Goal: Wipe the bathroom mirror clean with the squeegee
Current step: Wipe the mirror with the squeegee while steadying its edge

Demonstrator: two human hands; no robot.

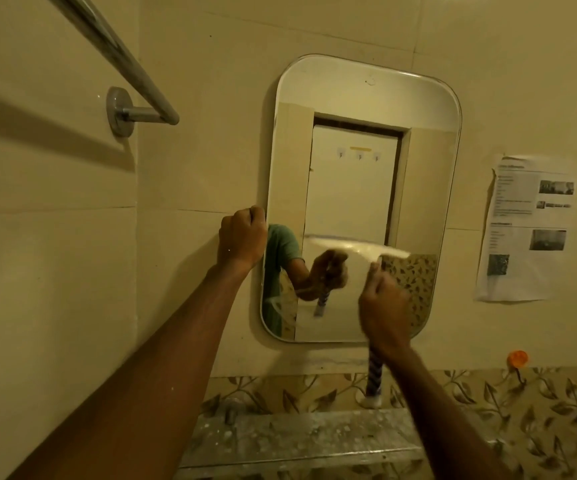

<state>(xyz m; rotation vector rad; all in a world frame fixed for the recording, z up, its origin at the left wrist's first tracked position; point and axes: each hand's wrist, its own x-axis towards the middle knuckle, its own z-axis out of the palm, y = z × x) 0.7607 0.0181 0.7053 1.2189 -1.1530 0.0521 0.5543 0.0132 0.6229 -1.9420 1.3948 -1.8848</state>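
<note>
A rounded rectangular mirror (359,109) hangs on the tiled wall ahead. My left hand (242,239) grips its left edge about halfway down, fingers curled round the rim. My right hand (384,308) holds the squeegee (377,251) by its handle. The pale blade lies roughly level across the lower half of the glass and is blurred. The striped handle end (374,377) sticks out below my right wrist. Reflections of the hand and the squeegee show in the glass.
A chrome towel rail (131,74) juts from the left wall at upper left. Printed paper sheets (526,226) are stuck to the wall right of the mirror. An orange hook (517,359) sits lower right. A dusty metal shelf (297,441) runs under the mirror.
</note>
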